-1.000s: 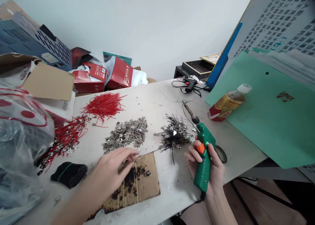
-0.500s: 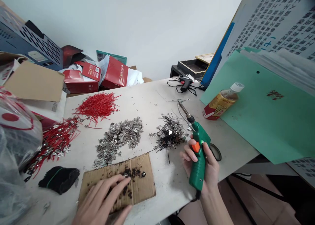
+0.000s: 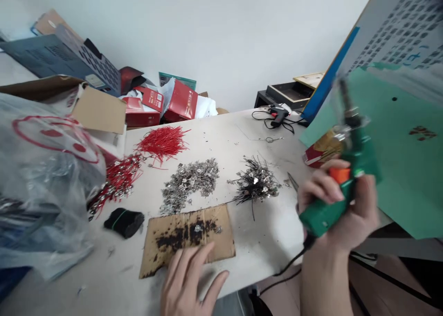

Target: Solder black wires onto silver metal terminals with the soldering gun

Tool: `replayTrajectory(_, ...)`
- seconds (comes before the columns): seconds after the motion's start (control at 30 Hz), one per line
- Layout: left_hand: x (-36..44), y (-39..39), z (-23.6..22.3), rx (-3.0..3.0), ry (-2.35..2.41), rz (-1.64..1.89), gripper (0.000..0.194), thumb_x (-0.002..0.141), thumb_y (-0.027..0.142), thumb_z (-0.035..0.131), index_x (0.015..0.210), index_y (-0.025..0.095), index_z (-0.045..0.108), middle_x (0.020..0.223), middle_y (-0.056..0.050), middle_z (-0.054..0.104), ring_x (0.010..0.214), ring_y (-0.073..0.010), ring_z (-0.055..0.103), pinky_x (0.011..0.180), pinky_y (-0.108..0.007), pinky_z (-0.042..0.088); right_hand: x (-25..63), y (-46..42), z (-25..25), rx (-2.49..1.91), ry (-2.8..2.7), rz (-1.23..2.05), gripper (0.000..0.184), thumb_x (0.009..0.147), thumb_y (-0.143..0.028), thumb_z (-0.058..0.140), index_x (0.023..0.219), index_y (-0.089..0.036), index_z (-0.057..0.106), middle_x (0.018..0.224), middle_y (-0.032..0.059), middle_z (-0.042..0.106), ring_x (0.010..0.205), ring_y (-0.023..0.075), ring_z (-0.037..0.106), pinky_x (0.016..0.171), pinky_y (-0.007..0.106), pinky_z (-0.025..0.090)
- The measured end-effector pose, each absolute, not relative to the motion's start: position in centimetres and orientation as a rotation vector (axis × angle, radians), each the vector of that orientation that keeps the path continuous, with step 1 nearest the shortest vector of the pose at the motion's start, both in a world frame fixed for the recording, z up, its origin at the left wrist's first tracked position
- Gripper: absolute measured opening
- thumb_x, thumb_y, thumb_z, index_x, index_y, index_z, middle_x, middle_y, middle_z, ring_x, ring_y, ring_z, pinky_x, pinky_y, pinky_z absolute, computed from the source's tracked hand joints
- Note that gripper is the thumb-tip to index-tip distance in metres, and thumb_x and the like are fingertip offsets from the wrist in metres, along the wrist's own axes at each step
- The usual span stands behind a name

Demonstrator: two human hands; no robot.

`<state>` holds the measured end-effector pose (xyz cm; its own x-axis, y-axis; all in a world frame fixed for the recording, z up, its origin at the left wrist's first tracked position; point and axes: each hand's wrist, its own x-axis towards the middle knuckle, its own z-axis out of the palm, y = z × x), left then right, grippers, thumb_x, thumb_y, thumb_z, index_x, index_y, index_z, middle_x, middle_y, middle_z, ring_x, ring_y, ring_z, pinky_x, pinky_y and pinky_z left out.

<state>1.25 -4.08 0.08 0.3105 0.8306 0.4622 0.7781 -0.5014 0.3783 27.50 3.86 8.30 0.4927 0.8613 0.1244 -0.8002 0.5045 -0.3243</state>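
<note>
Soldering gun (image 3: 321,218) in my right hand (image 3: 349,233), fingers wrapped round its grip over the table's (image 3: 284,242) right side, tip up, probably keeping heat off my skin. My left hand (image 3: 188,283) is open, fingers spread, by the near edge of the scorched cardboard (image 3: 225,240), likely there to shield the tabletop; metal bits (image 3: 198,229) lie on it. Behind the gun, a bottle (image 3: 320,149) and green folder (image 3: 401,177) crowd that side.

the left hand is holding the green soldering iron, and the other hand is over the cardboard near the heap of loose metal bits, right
Not quite: the head view shows the green soldering iron in the right hand. The left hand is the one over the cardboard, near the metal bits.
</note>
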Motion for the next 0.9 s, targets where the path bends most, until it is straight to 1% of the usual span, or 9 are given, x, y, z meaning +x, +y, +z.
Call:
replayTrajectory(0.07,1.0,-3.7,0.5,2.515,1.503,0.824,0.028,0.098,0.035,0.061,0.122,0.022,0.063,0.104,-0.009,0.067,0.095,-0.0242,0.064,0.082,-0.036,0.053,27.8,4.6,10.2,-0.199,-0.385,0.912,0.033,0.076,-0.02,0.081,0.101,-0.009,0.063,0.09,-0.004,0.064,0.051,-0.0009,0.046,0.045,0.011,0.047)
replayTrajectory(0.13,1.1,-3.7,0.6,2.507,1.503,0.754,0.019,0.099,0.028,0.058,0.115,0.021,0.064,0.105,-0.009,0.067,0.097,-0.0256,0.063,0.083,-0.038,0.053,28.1,5.5,11.5,-0.236,-0.517,0.837,0.021,0.087,-0.029,0.071,0.095,-0.009,0.068,0.097,-0.002,0.063,0.05,-0.0019,0.043,0.044,0.008,0.045)
replayTrajectory(0.2,1.5,-3.9,0.6,2.464,1.51,0.747,0.016,0.099,0.02,0.055,0.112,0.02,0.064,0.104,-0.009,0.067,0.098,-0.0256,0.062,0.085,-0.039,0.053,28.1,6.4,12.3,-0.272,-0.658,0.777,0.042,0.103,-0.036,0.04,0.095,-0.012,0.073,0.114,0.0018,0.06,0.054,0.0007,0.044,0.047,0.01,0.046)
replayTrajectory(0.27,2.2,-4.2,0.6,2.409,1.532,0.752,0.017,0.099,0.015,0.053,0.111,0.019,0.064,0.104,-0.008,0.066,0.099,-0.0254,0.061,0.086,-0.04,0.052,27.8,7.4,12.6,-0.252,-0.765,0.76,0.063,0.106,-0.038,0.019,0.093,-0.014,0.075,0.122,0.0025,0.057,0.057,0.0045,0.044,0.051,0.016,0.048)
replayTrajectory(0.3,2.5,-4.3,0.6,2.385,1.547,0.751,0.017,0.099,0.014,0.053,0.111,0.019,0.064,0.104,-0.008,0.066,0.099,-0.0254,0.06,0.086,-0.04,0.052,27.6,8.0,12.7,-0.253,-0.797,0.78,0.065,0.106,-0.038,0.016,0.092,-0.016,0.075,0.121,0.0024,0.057,0.059,0.0059,0.045,0.052,0.018,0.048)
replayTrajectory(0.5,2.9,-3.4,1.2,2.239,1.576,0.811,0.008,0.097,0.017,0.06,0.104,0.02,0.063,0.098,-0.005,0.067,0.094,-0.0228,0.059,0.083,-0.038,0.051,24.9,11.5,10.9,-0.419,-0.761,0.892,0.027,0.097,-0.031,0.051,0.085,-0.024,0.074,0.099,0.0024,0.061,0.059,0.0115,0.039,0.051,0.028,0.04)
replayTrajectory(0.67,1.1,-0.2,1.8,2.304,1.707,0.779,0.016,0.096,0.022,0.062,0.112,0.019,0.063,0.104,-0.007,0.067,0.098,-0.0249,0.059,0.087,-0.041,0.049,24.6,13.4,8.0,-0.514,-0.725,1.002,0.019,0.093,-0.033,0.058,0.084,-0.024,0.073,0.097,0.0022,0.063,0.06,0.0106,0.041,0.052,0.028,0.039)
replayTrajectory(0.77,0.3,1.2,1.7,2.344,1.705,0.649,0.007,0.097,0.019,0.06,0.101,0.02,0.066,0.097,-0.005,0.067,0.095,-0.0248,0.06,0.085,-0.041,0.048,25.1,13.7,7.1,-0.538,-0.717,1.055,0.013,0.088,-0.035,0.066,0.086,-0.024,0.072,0.099,0.0013,0.064,0.06,0.01,0.042,0.052,0.027,0.041)
replayTrajectory(0.9,0.2,2.0,1.9,2.359,1.609,0.647,0.01,0.098,0.015,0.058,0.097,0.02,0.066,0.095,-0.003,0.067,0.093,-0.0219,0.061,0.085,-0.039,0.047,25.4,13.7,6.9,-0.536,-0.729,1.085,0.016,0.087,-0.038,0.069,0.087,-0.022,0.072,0.099,0.0015,0.063,0.059,0.0098,0.043,0.052,0.025,0.044)
